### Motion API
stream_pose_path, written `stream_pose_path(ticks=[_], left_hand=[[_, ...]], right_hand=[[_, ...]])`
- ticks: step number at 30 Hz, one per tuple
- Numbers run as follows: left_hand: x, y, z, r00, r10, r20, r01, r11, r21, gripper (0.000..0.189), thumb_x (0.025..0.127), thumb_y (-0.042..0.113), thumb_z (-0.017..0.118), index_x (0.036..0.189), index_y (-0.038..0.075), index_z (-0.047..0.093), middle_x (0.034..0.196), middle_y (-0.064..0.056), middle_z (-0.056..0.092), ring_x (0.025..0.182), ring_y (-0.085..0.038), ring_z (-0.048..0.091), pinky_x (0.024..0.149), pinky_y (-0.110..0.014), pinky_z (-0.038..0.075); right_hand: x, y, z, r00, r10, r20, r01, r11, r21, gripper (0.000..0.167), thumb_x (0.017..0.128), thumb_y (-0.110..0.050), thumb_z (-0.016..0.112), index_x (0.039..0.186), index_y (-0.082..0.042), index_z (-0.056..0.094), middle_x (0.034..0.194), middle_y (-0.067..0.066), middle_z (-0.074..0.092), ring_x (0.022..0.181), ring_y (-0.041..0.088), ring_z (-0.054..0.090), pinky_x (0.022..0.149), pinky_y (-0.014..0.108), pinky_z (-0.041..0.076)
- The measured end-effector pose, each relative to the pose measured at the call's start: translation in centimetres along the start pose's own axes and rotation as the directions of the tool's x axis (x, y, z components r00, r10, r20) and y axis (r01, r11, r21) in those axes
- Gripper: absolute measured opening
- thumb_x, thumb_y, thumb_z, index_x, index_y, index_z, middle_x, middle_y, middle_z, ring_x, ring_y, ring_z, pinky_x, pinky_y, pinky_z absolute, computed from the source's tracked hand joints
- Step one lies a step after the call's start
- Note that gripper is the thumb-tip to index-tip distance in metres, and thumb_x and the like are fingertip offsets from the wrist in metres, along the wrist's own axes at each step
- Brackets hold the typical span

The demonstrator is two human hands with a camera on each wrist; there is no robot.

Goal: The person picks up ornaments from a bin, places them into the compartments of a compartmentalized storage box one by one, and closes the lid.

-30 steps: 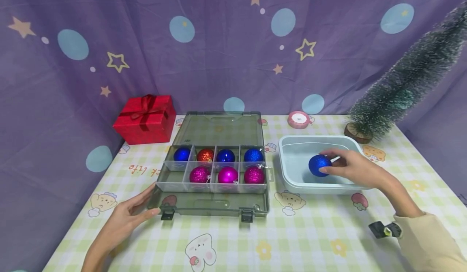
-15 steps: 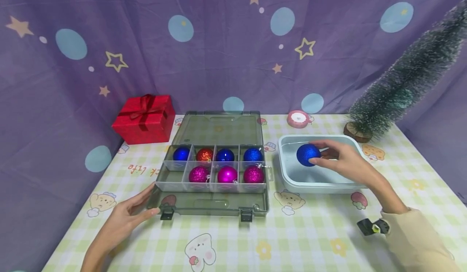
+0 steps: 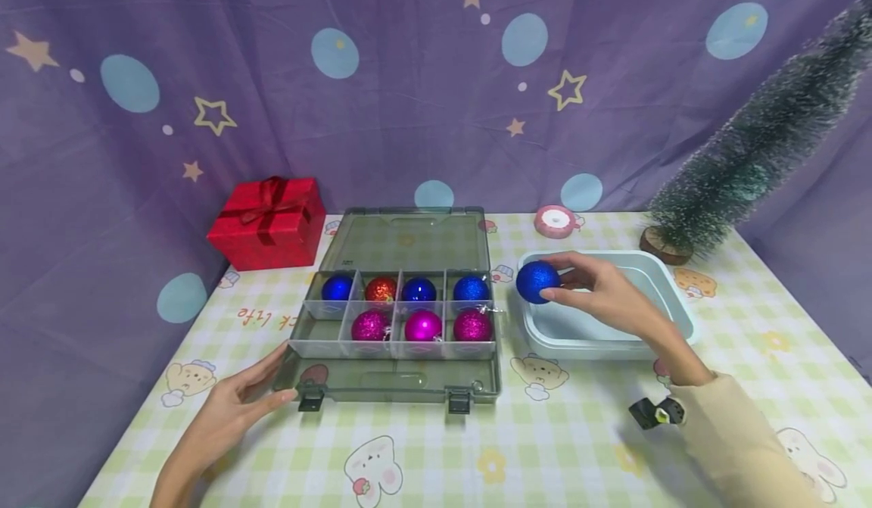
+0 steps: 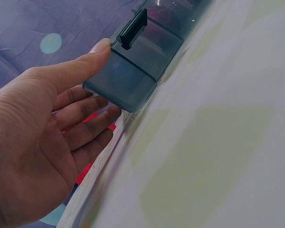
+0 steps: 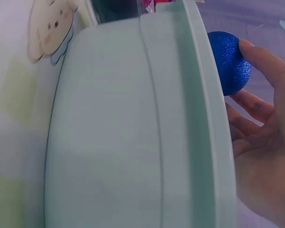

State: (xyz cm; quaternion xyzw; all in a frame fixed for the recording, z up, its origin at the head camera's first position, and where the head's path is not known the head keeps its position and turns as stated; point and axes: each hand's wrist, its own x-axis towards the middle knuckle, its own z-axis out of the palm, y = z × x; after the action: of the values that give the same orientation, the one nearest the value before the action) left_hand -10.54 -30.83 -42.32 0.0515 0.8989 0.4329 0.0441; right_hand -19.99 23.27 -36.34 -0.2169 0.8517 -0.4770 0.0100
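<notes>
My right hand [image 3: 602, 292] pinches a glittery blue Christmas ball [image 3: 538, 282] between thumb and fingers, above the left rim of a pale blue plastic bin [image 3: 606, 350]. The right wrist view shows the same ball beyond the bin's edge. At the left, my left hand [image 3: 235, 409] touches the front left corner of a translucent green divided case [image 3: 391, 379], thumb by a latch and fingers along the side. The case lies with its lid back. Its back row holds blue balls and an orange-red ball [image 3: 380, 291]; magenta balls [image 3: 423, 327] sit in the front row.
A red gift box [image 3: 266, 224] stands at the back left. Behind the bin lie a pink ribbon roll [image 3: 555, 222] and a small frosted tree [image 3: 742, 152] on a wooden base. A checked cloth [image 3: 436, 462] covers the table, with a purple curtain behind.
My right hand has lifted the blue ball and carried it leftward from inside the bin to over its left rim. My left hand stays at the case corner.
</notes>
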Motion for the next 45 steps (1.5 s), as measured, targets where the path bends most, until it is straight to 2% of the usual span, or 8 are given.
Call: stream_pose_path(ticks=[6,11,18,28,33,40,45], left_hand=[[-0.1,0.0,0.0,1.0,0.001,-0.002,-0.001,1.0,-0.003,0.074,0.098,0.036,0.075,0.159,0.01,0.042,0.156,-0.014,0.045,0.141,-0.037,0.043,0.094,-0.004,0.036],[-0.2,-0.1,0.1,1.0,-0.004,0.002,0.004,1.0,-0.004,0.076,0.098,0.038,0.074,0.159,0.007,0.041,0.157,-0.013,0.044,0.141,-0.038,0.043,0.094,-0.004,0.036],[-0.2,-0.2,0.0,1.0,0.01,-0.001,-0.01,1.0,-0.009,0.076,0.097,0.037,0.075,0.158,0.007,0.042,0.157,-0.012,0.044,0.141,-0.038,0.043,0.093,-0.004,0.036],[-0.2,-0.3,0.1,1.0,0.015,-0.003,-0.015,1.0,-0.002,0.074,0.098,0.036,0.074,0.158,0.006,0.042,0.156,-0.013,0.045,0.141,-0.037,0.043,0.094,-0.004,0.036],[-0.2,-0.3,0.1,1.0,0.007,-0.005,-0.007,1.0,0.001,0.075,0.098,0.037,0.074,0.158,0.006,0.041,0.156,-0.014,0.045,0.141,-0.037,0.043,0.094,-0.004,0.036],[-0.2,-0.2,0.1,1.0,0.001,0.001,-0.001,1.0,-0.012,0.077,0.098,0.038,0.074,0.158,0.005,0.041,0.157,-0.015,0.044,0.142,-0.038,0.042,0.094,-0.004,0.036],[-0.2,-0.2,0.1,1.0,0.006,-0.004,-0.006,1.0,-0.011,0.076,0.098,0.037,0.075,0.158,0.004,0.041,0.156,-0.016,0.044,0.141,-0.038,0.042,0.094,-0.004,0.037]], right_hand=[[1.3,-0.3,1.1,0.999,-0.045,0.009,0.044,0.998,0.053,0.037,0.096,-0.014,0.076,0.131,-0.006,0.069,0.124,0.009,0.071,0.106,0.025,0.071,0.087,0.029,0.058],[1.8,-0.6,1.6,0.998,-0.052,0.028,0.052,0.998,0.032,0.03,0.097,-0.017,0.076,0.126,-0.007,0.072,0.118,0.006,0.073,0.104,0.022,0.07,0.09,0.036,0.057],[2.4,-1.5,2.0,0.998,-0.055,0.027,0.054,0.998,0.042,0.031,0.096,-0.018,0.078,0.125,-0.009,0.072,0.118,0.004,0.073,0.103,0.022,0.07,0.091,0.043,0.057],[3.8,-2.8,4.0,0.99,-0.136,0.018,0.134,0.987,0.085,0.033,0.096,-0.017,0.077,0.127,-0.009,0.072,0.123,0.003,0.071,0.105,0.021,0.07,0.093,0.05,0.056],[4.7,-3.5,5.3,0.987,-0.157,0.028,0.154,0.982,0.11,0.036,0.095,-0.017,0.077,0.129,-0.006,0.07,0.124,0.006,0.071,0.106,0.023,0.069,0.092,0.049,0.056],[6.2,-4.1,7.2,0.979,-0.199,0.041,0.193,0.973,0.128,0.037,0.094,-0.014,0.078,0.128,-0.002,0.07,0.116,0.008,0.073,0.104,0.023,0.07,0.092,0.049,0.056],[7.0,-4.8,8.4,0.979,-0.197,0.054,0.189,0.974,0.123,0.039,0.094,-0.018,0.079,0.129,-0.004,0.069,0.118,0.007,0.072,0.105,0.022,0.07,0.092,0.045,0.057]])
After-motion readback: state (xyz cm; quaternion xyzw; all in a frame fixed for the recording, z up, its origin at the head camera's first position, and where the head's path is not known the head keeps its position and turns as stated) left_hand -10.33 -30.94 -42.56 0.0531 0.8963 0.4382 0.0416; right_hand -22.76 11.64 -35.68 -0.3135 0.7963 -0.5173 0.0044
